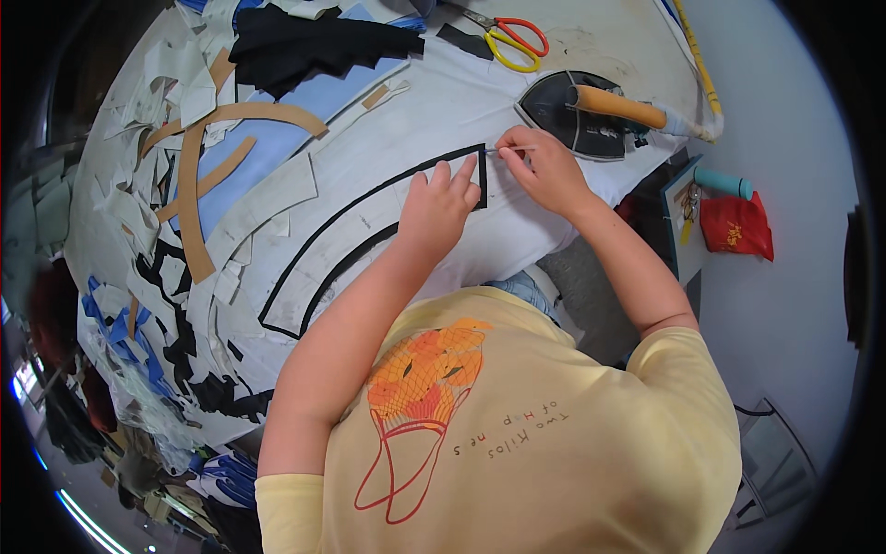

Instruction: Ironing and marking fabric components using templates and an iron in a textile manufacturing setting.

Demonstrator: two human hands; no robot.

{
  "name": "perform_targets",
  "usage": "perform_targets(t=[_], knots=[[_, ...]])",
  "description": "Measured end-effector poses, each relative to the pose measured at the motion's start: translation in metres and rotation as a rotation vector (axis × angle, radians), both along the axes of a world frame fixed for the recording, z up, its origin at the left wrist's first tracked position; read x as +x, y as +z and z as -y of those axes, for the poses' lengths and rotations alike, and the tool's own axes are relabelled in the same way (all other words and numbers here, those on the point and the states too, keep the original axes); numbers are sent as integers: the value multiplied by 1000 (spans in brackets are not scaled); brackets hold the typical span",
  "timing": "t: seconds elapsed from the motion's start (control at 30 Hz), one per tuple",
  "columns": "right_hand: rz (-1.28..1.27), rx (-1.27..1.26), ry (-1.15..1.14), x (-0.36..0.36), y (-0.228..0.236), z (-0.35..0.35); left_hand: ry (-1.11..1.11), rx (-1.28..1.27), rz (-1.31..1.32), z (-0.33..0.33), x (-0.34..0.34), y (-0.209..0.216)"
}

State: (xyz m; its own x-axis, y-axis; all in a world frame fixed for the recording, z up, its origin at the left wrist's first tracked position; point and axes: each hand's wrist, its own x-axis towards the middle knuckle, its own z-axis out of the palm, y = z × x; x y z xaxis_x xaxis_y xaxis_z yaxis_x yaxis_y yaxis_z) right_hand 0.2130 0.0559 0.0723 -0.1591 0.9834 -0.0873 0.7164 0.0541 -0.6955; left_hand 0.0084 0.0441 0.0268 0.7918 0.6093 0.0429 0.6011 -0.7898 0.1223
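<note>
A curved white pattern piece (369,210) lies over black fabric (343,266), which shows as a dark border around it. My left hand (434,205) rests on the pattern's right end with fingers spread and pressed down. At the far right corner, my right hand (546,171) pinches a thin pale pen-like stick (519,148), its dark tip at the black edge. The stick's exact kind is too small to make out. Beneath everything is a white cloth (461,115) spread on the table.
An iron (591,115) with a wooden handle sits just beyond my right hand. Scissors (517,42) with red and yellow handles lie behind. Brown curved strips (191,203), blue fabric (346,78), black fabric (305,46) and scraps cover the left. A red bag (736,226) and teal bottle (724,183) are at right.
</note>
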Motion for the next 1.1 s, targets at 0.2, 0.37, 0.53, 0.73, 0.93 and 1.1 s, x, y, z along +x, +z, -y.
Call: perform_targets(t=[0.2, 0.37, 0.53, 0.73, 0.93, 1.1], knots=[[-67, 6, -89, -2, -10, 12, -11, 26, -5, 0, -1, -2], [-37, 91, -73, -8, -16, 26, -22, 31, -22, -1, -3, 0], [6, 180, 4, -15, -15, 45, -32, 37, -12, -1, -5, -1], [1, 165, 34, -26, -6, 72, -28, 26, -25, 0, -5, -5], [-45, 90, 38, -27, -4, 85, -33, 41, -36, -1, -4, -5], [-105, 156, -103, -27, -10, 66, -27, 30, -18, 2, -8, 2]])
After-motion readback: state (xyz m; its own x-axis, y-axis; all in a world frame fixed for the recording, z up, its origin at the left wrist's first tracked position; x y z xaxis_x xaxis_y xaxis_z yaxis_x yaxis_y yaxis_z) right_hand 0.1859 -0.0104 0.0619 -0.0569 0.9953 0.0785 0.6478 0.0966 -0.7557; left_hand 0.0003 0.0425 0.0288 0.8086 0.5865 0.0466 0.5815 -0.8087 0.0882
